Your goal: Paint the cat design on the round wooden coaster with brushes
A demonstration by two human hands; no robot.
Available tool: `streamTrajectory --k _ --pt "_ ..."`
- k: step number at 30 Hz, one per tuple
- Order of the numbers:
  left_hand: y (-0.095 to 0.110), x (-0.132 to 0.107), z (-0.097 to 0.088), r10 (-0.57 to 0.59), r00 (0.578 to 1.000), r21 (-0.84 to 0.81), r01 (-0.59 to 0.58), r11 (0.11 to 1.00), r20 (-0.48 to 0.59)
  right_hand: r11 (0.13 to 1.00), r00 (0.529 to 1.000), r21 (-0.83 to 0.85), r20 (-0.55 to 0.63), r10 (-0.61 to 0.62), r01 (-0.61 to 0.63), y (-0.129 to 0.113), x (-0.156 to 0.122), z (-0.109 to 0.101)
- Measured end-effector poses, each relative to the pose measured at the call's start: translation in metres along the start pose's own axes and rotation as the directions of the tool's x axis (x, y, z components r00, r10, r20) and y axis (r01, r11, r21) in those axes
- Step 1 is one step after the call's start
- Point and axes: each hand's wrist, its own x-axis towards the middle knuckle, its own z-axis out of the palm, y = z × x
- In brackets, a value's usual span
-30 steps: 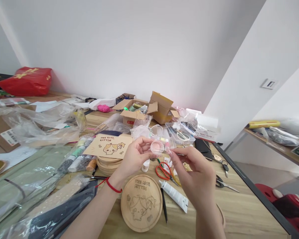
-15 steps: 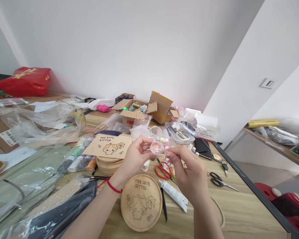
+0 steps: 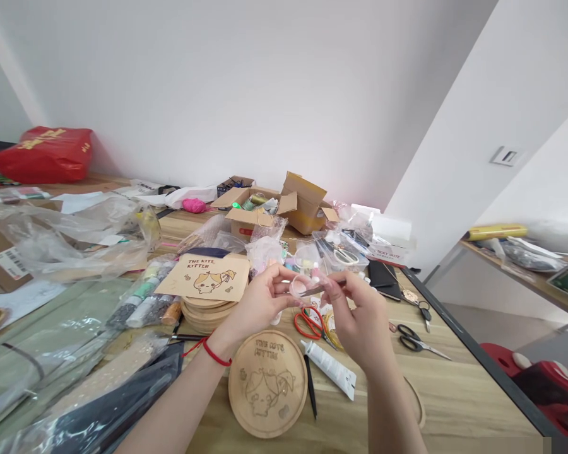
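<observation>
My left hand (image 3: 271, 296) is closed on a small clear round cup (image 3: 299, 286), held up above the table. Pinched in my right hand (image 3: 360, 315) is a thin dark stick-like tool (image 3: 313, 291), its end at the cup's rim; the exact kind is not clear. Below them lies a round wooden board (image 3: 267, 410) with a kitten drawing and lettering. Beside the board are a slim black tool (image 3: 311, 388) and a white tube (image 3: 331, 370). Orange-handled scissors (image 3: 307, 323) lie just under my hands.
A kitten card (image 3: 170, 287) rests on stacked wooden rounds (image 3: 203, 315). Open cardboard boxes (image 3: 305, 195) stand at the back. Plastic bags (image 3: 89, 217) cover the left side. Black scissors (image 3: 416, 342) lie at right, near the table's dark edge (image 3: 478, 356).
The cup has tilted in my left hand. My right hand has turned, and more of the thin dark tool shows across the cup's rim. The view has shifted slightly.
</observation>
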Motion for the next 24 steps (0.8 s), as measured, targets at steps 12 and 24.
streamTrajectory --k 12,24 --pt "-0.04 0.014 -0.004 0.102 0.978 0.107 -0.084 0.991 -0.181 0.594 0.84 0.628 0.195 0.506 -0.503 0.024 0.012 0.031" --pt "-0.046 0.013 -0.005 0.332 0.905 0.436 -0.195 0.879 -0.266 0.212 0.768 0.822 0.357 0.532 -0.528 0.037 0.015 0.05"
